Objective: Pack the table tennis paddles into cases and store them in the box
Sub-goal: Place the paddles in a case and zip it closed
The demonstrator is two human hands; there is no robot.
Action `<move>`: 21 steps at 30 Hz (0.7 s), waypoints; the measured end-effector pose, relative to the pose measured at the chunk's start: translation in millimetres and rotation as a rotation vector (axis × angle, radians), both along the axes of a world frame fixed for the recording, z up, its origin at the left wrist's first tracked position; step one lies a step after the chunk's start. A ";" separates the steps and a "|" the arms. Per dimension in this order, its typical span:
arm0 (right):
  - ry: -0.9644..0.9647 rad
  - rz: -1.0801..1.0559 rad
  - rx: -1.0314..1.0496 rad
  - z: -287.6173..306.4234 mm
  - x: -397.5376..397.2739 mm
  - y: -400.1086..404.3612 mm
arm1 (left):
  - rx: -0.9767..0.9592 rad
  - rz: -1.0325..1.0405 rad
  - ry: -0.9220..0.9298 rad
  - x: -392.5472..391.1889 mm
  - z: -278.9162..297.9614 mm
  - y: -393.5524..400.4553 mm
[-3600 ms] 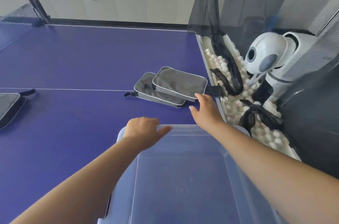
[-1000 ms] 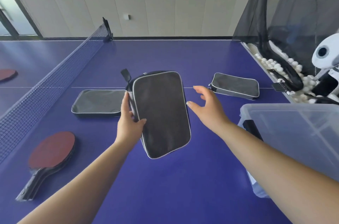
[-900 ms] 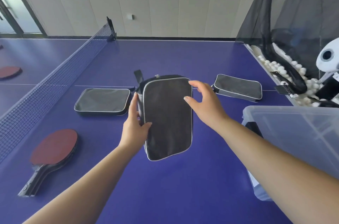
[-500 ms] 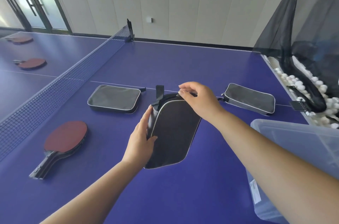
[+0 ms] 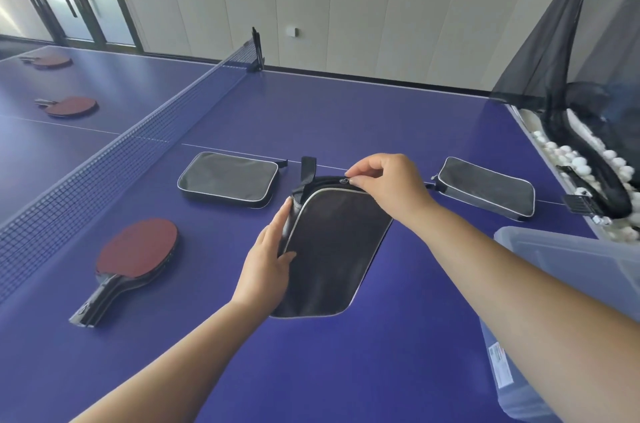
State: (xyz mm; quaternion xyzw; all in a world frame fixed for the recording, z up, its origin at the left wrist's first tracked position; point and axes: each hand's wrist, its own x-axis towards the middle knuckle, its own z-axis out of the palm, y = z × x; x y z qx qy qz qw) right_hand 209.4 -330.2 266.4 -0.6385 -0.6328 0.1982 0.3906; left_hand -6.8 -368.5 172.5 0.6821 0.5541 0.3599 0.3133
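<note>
Right hand pinches zipper pull, rounded fabric case.

No text can be read; the clear plastic box bears a white sticker (its print too small to read).

From my headset feed I see two bare forearms coming in from the bottom of the frame, no sleeves on either. The left hand and right hand wear no gloves, rings, watch or bracelet. Fingernails look short and unpainted.
</note>
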 end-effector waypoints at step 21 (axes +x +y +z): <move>-0.021 -0.370 -0.013 -40.1 -102.3 35.6 | -0.091 -0.157 -0.159 -152.7 -6.7 118.8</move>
